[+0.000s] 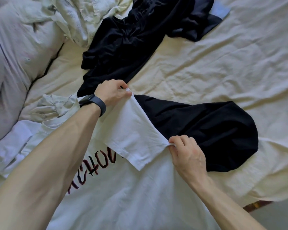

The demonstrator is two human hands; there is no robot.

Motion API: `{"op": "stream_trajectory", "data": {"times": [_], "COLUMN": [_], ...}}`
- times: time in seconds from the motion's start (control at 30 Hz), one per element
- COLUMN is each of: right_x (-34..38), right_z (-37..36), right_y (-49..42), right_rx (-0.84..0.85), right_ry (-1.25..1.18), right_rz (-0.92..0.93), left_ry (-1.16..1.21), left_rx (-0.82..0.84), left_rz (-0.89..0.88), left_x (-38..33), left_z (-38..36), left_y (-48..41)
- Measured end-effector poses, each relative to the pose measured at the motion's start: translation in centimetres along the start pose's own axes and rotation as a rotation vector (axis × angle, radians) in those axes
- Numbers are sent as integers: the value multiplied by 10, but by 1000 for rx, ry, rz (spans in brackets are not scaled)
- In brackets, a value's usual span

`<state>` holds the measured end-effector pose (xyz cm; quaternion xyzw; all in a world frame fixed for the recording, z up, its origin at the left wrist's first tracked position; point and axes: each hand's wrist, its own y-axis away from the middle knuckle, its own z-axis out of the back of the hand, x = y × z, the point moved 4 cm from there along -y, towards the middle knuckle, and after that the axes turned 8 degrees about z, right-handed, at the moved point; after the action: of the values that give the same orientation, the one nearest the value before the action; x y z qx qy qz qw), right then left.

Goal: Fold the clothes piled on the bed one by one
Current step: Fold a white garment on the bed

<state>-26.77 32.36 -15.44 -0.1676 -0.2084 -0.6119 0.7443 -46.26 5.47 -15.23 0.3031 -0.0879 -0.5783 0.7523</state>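
Observation:
A white T-shirt (123, 193) with dark red lettering lies spread on the bed in front of me. One of its sleeves (133, 133) is folded in over the body. My left hand (112, 92), with a dark band on its wrist, pinches the far end of that fold. My right hand (188, 153) pinches the near end of the fold at the shirt's edge. A black garment (206, 130) lies flat just beyond the fold, partly under the shirt.
A heap of black clothes (131, 40) stretches toward the far side of the cream bedsheet (231, 67). Crumpled pale garments (76, 17) lie at the far left, a light shirt (23, 63) at the left. The bed's edge (256, 205) shows at lower right.

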Motion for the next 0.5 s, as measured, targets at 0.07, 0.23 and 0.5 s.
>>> {"op": "stream_trajectory", "data": {"times": [0.07, 0.23, 0.5], "right_x": [-1, -3, -1], "right_z": [0, 0, -5], "right_y": [2, 13, 7], "right_rx": [-10, -103, 53], "right_ry": [-34, -126, 11], "right_rz": [-27, -116, -134], "left_ry": [66, 232, 33], "left_rx": [7, -16, -338], "left_rz": [17, 6, -19], "left_x": [-1, -1, -7], "left_z": [-1, -4, -17], "left_y": [-4, -11, 19]}}
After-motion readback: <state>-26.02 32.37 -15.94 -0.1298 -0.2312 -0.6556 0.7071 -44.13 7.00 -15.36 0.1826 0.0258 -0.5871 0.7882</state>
